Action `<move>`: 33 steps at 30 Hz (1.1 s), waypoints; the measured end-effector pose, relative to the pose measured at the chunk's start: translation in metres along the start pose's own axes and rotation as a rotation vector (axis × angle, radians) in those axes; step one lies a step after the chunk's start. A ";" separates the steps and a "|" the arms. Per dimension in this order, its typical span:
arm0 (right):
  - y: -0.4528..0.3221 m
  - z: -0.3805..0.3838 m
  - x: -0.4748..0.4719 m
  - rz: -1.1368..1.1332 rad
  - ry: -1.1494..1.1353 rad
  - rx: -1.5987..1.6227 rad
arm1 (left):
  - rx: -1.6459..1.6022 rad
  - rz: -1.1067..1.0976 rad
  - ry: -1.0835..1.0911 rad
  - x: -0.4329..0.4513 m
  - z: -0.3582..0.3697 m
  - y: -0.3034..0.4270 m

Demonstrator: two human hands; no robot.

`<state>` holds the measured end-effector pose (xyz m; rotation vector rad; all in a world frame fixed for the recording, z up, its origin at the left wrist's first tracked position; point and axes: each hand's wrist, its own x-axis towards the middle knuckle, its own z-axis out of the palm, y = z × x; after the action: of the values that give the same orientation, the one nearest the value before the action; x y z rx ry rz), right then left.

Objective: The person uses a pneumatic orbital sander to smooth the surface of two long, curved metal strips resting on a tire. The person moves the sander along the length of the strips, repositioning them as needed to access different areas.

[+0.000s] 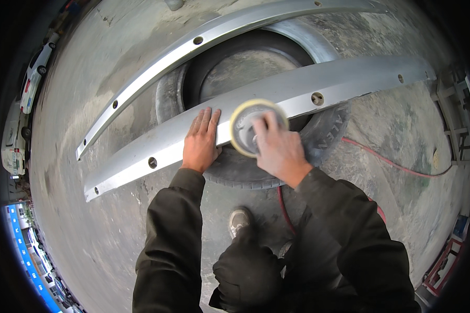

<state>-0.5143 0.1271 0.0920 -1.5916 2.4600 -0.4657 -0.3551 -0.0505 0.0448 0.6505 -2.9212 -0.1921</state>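
A long silver trim panel (274, 84) with bolt holes lies aslant across a tyre (239, 172) on the floor. My left hand (201, 137) holds this near panel around its middle, fingers laid over its face and thumb at the lower edge. In my right hand (280, 146) is a round sanding pad (239, 125) with a yellow rim, set against the panel's bright lower face. Both hand and pad look blurred. Farther off, a second curved silver trim panel (160, 66) with bolt holes also rests over the tyre.
A red hose (391, 160) runs over the concrete floor (109, 238) at the right, and part of it shows near my shoes (239, 221). Metal framing (456, 117) stands along the right rim. Parked vehicles (35, 76) are at the far left.
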 end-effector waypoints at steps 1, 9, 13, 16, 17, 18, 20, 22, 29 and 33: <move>0.004 -0.002 -0.002 0.020 -0.041 0.004 | -0.013 0.012 0.020 -0.001 0.000 -0.001; 0.065 -0.029 -0.018 0.240 0.198 -0.063 | -0.046 0.028 0.029 -0.001 0.000 -0.004; 0.012 0.003 -0.012 0.099 0.165 0.008 | -0.108 0.028 -0.034 0.000 -0.005 -0.012; -0.012 0.015 -0.010 -0.038 0.134 0.024 | -0.263 0.109 -0.156 -0.007 -0.020 -0.046; -0.011 0.014 -0.010 0.063 0.089 -0.008 | -0.249 0.093 -0.184 -0.018 -0.028 -0.063; -0.006 0.010 -0.012 0.114 0.087 -0.023 | -0.236 0.073 -0.208 -0.034 -0.037 -0.081; 0.016 -0.003 -0.014 0.189 0.139 -0.037 | -0.128 0.018 -0.199 -0.071 -0.048 -0.112; 0.041 -0.018 -0.016 0.260 0.202 -0.036 | 0.073 -0.047 -0.169 -0.106 -0.048 -0.131; -0.006 -0.001 -0.013 0.127 0.123 -0.137 | 0.155 -0.057 0.085 -0.116 -0.003 -0.144; -0.077 0.029 0.007 -0.079 0.084 -0.057 | 0.136 -0.036 0.075 -0.118 -0.008 -0.146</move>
<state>-0.4424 0.0864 0.0921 -1.7311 2.4998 -0.4884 -0.1884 -0.1317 0.0170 0.7135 -2.8707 0.0267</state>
